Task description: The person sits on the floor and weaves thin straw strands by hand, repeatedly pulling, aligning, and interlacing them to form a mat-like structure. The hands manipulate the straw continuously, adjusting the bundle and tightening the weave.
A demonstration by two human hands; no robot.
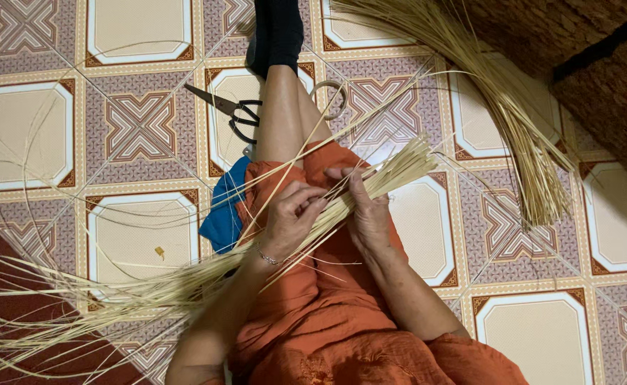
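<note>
Left hand (292,214) pinches thin strips from the straw bundle (370,187) lying across the lap, fingers curled closed on them. Right hand (367,214) presses on the same bundle, fingers flat and wrapped over the strips, gripping. The bundle runs diagonally from lower left, where loose ends fan out over the tile floor (135,128), up to cut ends right of the knee. Scissors (231,113) lie on the floor left of the leg. Blue cloth (224,210) sits beside the thigh. Second straw sheaf (513,121) lies well apart, upper right.
</note>
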